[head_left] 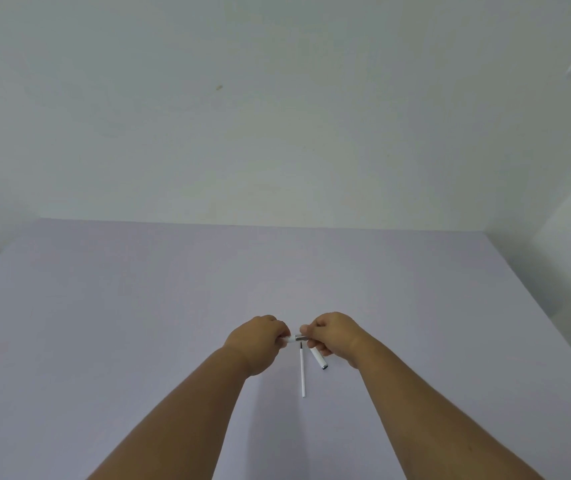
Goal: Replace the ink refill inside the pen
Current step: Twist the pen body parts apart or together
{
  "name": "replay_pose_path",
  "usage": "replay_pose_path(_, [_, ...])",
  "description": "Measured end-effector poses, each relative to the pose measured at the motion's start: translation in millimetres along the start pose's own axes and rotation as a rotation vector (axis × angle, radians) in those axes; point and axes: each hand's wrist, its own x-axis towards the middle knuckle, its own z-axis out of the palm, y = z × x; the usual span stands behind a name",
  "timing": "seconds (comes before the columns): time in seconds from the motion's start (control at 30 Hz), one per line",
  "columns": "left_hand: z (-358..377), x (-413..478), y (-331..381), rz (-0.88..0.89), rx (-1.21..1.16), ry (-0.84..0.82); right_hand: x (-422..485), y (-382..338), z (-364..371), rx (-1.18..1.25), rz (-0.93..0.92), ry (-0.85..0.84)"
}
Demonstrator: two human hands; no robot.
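Lavender counter [138, 323] carrying a thin white refill [302, 374], lying just beneath both hands. Left hand [258, 342] and right hand [334, 336] each pinching one end of the white pen [298, 338], probably unscrewing. Keeping halves aligned, twisting gently. Cap-like piece [318, 359] beside refill.

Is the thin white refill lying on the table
Yes, the refill lies flat on the table, below both hands and touched by neither.
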Motion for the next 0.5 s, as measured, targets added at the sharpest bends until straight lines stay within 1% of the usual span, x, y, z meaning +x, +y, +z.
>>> replay_pose_path(0.1, [0.1, 0.3, 1.5, 0.004, 0.006, 0.002, 1.1, 1.8, -0.7, 0.004, -0.047, -0.014])
replay_pose_path(0.2, [-0.2, 0.2, 1.2, 0.000, 0.001, 0.001, -2.9, -0.8, -0.6, 0.049, -0.005, -0.031])
replay_pose_path(0.27, [-0.4, -0.1, 1.1, 0.000, -0.006, -0.001, -2.8, -0.4, -0.8, 0.013, 0.003, -0.005])
replay_pose_path(0.4, [0.3, 0.2, 2.1, 0.005, -0.001, -0.001, -2.3, -0.2, -0.1, 0.027, -0.039, -0.013])
replay_pose_path(0.5, [1.1, 0.4, 1.4, 0.002, -0.003, 0.003, -5.1, -1.7, -0.3, 0.043, 0.015, -0.022])
